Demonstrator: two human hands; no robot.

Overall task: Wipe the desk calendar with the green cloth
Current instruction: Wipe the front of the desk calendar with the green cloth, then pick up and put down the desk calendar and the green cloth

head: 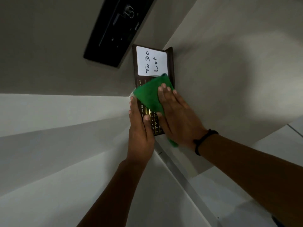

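A dark brown desk calendar (152,118) stands on the pale desk, with month names, gold number tiles and a white "To Do List" card (151,61) on its far part. A green cloth (150,95) lies flat across its middle. My right hand (177,118) presses on the cloth with fingers spread flat; a corner of cloth shows under the palm. My left hand (140,130) grips the calendar's left edge, thumb on its face.
A black monitor (114,30) stands at the back left, just beside the calendar. The pale desk surface (229,79) spreads to the right. A black band circles my right wrist (203,138).
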